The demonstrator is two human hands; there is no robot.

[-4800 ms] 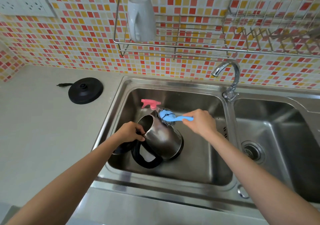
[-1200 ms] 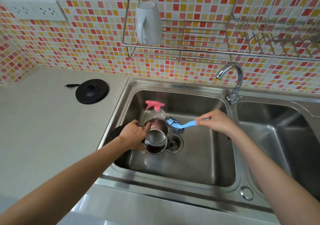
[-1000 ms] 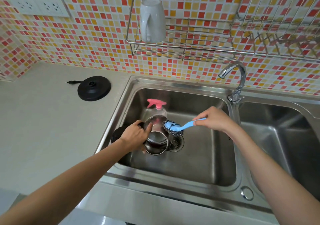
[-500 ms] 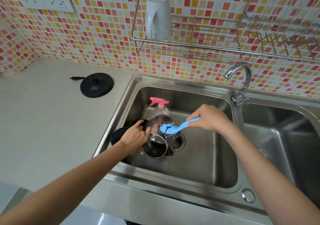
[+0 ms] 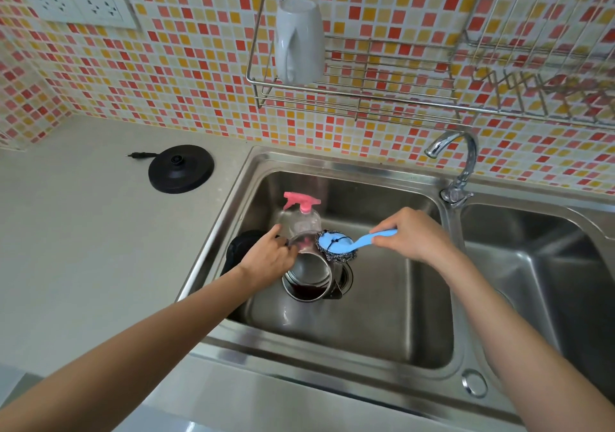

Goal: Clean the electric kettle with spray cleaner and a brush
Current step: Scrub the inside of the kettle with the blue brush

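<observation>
Steel-wool brush (image 5: 336, 247) against shiny kettle (image 5: 307, 273)

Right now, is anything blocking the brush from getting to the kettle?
No. The brush in the right hand sits right at the kettle, which the left hand holds. The spray bottle stands behind.

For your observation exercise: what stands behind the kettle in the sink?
A clear spray bottle with a pink trigger stands right behind the kettle. Its lower part is covered by the kettle and the left hand, so its base cannot be seen.
</observation>
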